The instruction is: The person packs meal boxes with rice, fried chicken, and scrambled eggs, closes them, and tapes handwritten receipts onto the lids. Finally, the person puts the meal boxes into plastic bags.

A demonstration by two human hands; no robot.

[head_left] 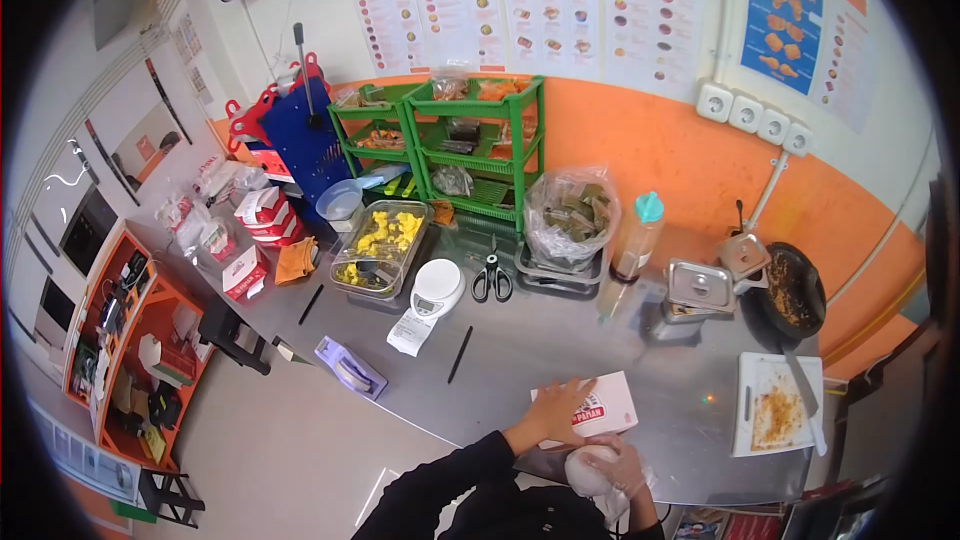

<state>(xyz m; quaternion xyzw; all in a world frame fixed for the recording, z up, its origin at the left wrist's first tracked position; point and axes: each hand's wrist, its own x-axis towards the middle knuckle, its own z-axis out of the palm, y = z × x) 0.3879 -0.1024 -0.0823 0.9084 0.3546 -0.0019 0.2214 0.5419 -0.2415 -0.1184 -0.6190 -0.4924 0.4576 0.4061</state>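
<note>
My left hand [558, 412] lies spread over the left part of a white cardboard food box [615, 403] with red print, its fingers stretched across the top. The box rests near the front edge of the steel table. Just in front of it, my right hand [626, 470], in a clear plastic glove, is closed around a round white thing [587, 470]. What that thing is, I cannot make out. Part of it is hidden by my gloved fingers.
To the right lie a cutting board [748, 425] with crumbs and a knife [803, 390]. Behind stand steel containers [700, 283], a squeeze bottle [637, 240], scissors [492, 275], a white scale [438, 285], a tub of yellow food [385, 240] and green shelves [470, 105]. A tape dispenser [350, 368] sits left.
</note>
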